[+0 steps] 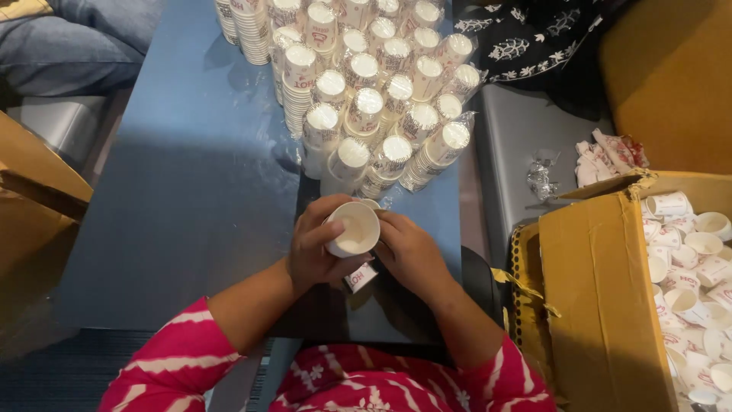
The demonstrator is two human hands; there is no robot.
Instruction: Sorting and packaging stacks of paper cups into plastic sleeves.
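My left hand and my right hand both hold a short stack of white paper cups over the near edge of the blue table. The top cup's open mouth faces up at me. The lower end of the stack shows under my hands as a white cup with red print. Just beyond my hands stand many tall stacks of the same printed paper cups, wrapped in clear plastic.
An open cardboard box full of loose paper cups sits at my right. Crumpled cups and a bit of clear wrapper lie on a grey seat. Another person's leg in jeans is at top left.
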